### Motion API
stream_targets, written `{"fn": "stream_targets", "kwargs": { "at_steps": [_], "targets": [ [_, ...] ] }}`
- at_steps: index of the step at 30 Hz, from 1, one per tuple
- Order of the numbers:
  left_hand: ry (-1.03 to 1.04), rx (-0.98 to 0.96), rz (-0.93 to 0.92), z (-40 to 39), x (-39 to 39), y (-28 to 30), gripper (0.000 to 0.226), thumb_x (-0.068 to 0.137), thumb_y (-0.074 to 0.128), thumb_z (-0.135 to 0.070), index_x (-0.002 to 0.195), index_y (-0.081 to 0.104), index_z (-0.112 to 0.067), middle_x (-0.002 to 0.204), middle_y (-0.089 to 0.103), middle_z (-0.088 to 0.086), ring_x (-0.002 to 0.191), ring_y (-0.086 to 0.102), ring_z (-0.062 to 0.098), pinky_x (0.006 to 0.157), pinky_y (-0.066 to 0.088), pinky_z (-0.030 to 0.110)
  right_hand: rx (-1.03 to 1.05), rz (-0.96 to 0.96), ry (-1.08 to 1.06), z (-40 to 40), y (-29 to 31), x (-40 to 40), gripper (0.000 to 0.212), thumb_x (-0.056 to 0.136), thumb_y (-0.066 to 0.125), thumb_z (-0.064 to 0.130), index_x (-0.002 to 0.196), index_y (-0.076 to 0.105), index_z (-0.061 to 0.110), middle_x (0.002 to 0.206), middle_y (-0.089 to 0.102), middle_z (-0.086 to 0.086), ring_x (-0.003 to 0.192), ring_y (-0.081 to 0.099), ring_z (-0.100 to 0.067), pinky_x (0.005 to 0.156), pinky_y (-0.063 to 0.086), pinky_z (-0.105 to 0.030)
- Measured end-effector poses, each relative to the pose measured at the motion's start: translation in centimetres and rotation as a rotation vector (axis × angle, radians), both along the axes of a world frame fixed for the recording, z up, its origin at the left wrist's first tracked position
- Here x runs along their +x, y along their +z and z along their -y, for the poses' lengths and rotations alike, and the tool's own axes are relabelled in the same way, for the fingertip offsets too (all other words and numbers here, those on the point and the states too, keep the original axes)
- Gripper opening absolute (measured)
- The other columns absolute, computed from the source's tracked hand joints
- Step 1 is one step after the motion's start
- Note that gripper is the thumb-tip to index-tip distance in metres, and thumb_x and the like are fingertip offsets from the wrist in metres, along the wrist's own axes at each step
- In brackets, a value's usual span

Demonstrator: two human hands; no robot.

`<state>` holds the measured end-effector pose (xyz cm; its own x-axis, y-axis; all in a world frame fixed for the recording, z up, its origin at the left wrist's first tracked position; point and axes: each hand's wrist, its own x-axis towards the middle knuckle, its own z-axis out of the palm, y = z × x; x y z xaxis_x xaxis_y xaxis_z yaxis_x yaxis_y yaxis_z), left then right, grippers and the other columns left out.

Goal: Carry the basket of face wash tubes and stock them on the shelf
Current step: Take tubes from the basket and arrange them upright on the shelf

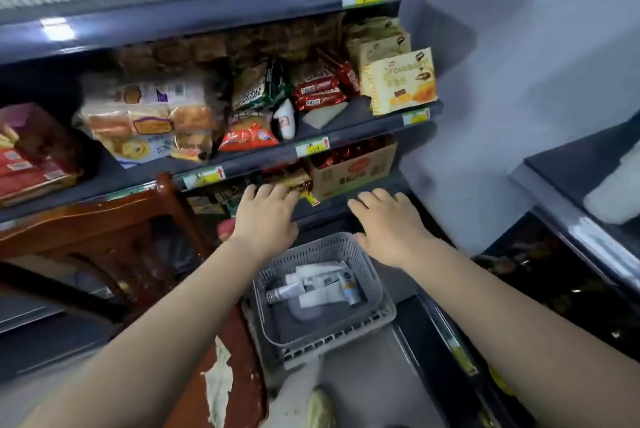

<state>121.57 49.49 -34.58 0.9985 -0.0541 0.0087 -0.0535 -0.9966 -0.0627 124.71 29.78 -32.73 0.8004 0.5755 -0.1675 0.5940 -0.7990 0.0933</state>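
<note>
Nearest to us, a worn red chair seat (239, 368) with peeling paint is sitting at the left, and the grey basket (374, 315) is resting just to its right on the floor, seemingly stacked in a second basket of the same kind. We are seeing a few face wash tubes (318, 285) lying loose in its far half — white ones mostly, one with a dark cap end — none of them picked up yet.

Above the basket we are holding both hands out toward the shelves. Our left hand (265, 216) is reaching with fingers spread and nearly straight, gripping nothing, its fingertips close to the snack packets on the lower shelf (332, 205). Our right hand (388, 223) is hovering likewise, fingers relaxed and apart, empty, over the far rim of the basket.

What could go wrong, as we are judging it: that lower shelf is crowded with a cardboard box (353, 171) and packets, so pushing tubes in could be knocking stock off the edge. The basket is sitting low and near our foot — we could be kicking or tipping it while stretching forward. The wooden chair back (104, 216) at the left is crowding our left arm too.

Farther up, bread bags (149, 119) and biscuit packs (398, 81) are filling the middle shelf, leaving little room there.
</note>
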Motion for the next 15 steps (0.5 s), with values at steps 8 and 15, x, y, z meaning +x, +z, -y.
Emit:
{"fn": "stream_targets", "kwargs": {
  "at_steps": [8,15],
  "targets": [
    [0.154,-0.077,-0.338,-3.0,0.5,-10.3,0.054,0.088,0.047,-0.032,0.139,0.036,-0.02,0.141,0.041,0.002,0.13,0.037,0.027,0.107,0.025,0.039,-0.071,-0.341,-0.018,-1.7,-10.8,3.7,0.055,0.092,0.045,0.04,0.14,0.03,0.018,0.144,0.034,-0.002,0.132,0.03,-0.024,0.103,0.029,-0.041],
    [0.353,-0.241,-0.491,-3.7,1.5,-19.1,0.054,0.09,0.043,-0.031,0.142,0.031,-0.021,0.145,0.038,0.001,0.132,0.035,0.026,0.106,0.029,0.038,-0.062,-0.582,-0.084,-2.1,-21.7,6.0,0.059,0.088,0.049,0.042,0.14,0.033,0.018,0.143,0.039,-0.003,0.13,0.038,-0.025,0.099,0.038,-0.036]
  ]
}}
